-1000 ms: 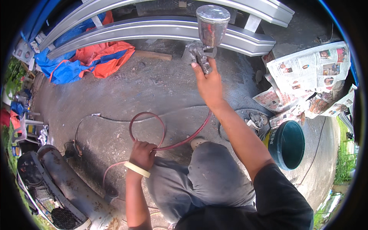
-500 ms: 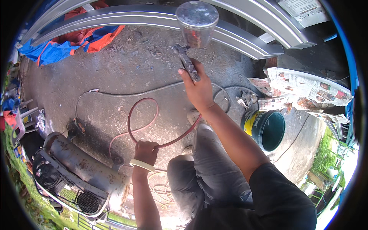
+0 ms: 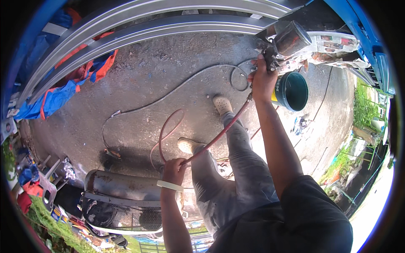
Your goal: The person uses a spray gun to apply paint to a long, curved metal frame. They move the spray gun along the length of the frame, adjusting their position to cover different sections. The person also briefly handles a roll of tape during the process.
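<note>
My right hand [image 3: 265,80] grips a metal spray gun [image 3: 270,55] at the upper right; its cylindrical cup [image 3: 292,37] leans over to the right, in front of newspaper sheets [image 3: 337,43]. A red hose [image 3: 230,125] runs down from the gun to my left hand [image 3: 174,170], which is closed round it and has a pale band at the wrist. Loops of the same hose hang beside that hand. A dark green bucket [image 3: 297,90] stands just right of and below my right hand.
Silver metal rails [image 3: 190,25] span the top, with blue and orange tarps [image 3: 55,101] at left. A grey hose [image 3: 177,87] crosses the concrete floor [image 3: 139,63]. A rusty compressor [image 3: 122,185] lies lower left, near plastic chairs [image 3: 46,194]. My feet, in beige clogs [image 3: 221,104], are mid-floor.
My view and body have turned. My right hand and spray gun have moved right, the cup now tilted over. My legs are straighter, both clogs showing. My left hand still holds the hose.
</note>
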Demonstrator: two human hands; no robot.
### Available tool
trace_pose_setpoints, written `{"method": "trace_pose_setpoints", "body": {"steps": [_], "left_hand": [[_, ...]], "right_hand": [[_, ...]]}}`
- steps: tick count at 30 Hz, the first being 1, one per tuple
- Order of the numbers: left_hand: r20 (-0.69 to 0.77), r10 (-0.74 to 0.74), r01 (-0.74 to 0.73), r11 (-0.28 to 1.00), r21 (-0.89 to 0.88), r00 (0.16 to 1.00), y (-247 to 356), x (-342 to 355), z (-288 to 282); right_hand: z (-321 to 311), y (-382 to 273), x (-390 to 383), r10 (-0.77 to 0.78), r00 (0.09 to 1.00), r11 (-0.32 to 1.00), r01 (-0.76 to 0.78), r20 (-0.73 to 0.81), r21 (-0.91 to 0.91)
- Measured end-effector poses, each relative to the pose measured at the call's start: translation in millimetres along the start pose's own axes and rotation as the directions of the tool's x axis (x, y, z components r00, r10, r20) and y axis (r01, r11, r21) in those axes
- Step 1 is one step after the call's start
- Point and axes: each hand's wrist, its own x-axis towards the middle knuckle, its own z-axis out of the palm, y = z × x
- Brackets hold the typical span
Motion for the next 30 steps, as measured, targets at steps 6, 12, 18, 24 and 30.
{"method": "trace_pose_setpoints", "body": {"steps": [6, 12, 18, 24, 30], "left_hand": [[-0.032, -0.07, 0.066, 0.992, -0.112, 0.997, -9, -24, -96], [-0.003, -0.019, 0.019, 0.999, -0.042, 1.0, 15, -2, -107], [0.03, 0.096, -0.096, 0.995, -0.002, 0.995, 55, 23, -84], [0.102, 0.057, -0.056, 0.998, -0.007, 0.993, 45, 30, -77], [0.035, 0.041, -0.037, 0.994, -0.1, 0.999, -12, 9, -121]], "right_hand": [[59, -35, -33, 0.025, 0.999, 0.986, -0.029, 0.022, 0.164], [57, -32, 3, 0.039, 0.997, 0.988, -0.028, -0.069, 0.15], [19, -31, 47, -0.005, 0.978, 0.999, 0.013, -0.206, 0.036], [32, -21, 42, -0.061, 0.978, 0.998, 0.059, -0.199, -0.014], [106, -27, -11, 0.025, 0.992, 0.999, -0.02, -0.125, 0.046]]}}
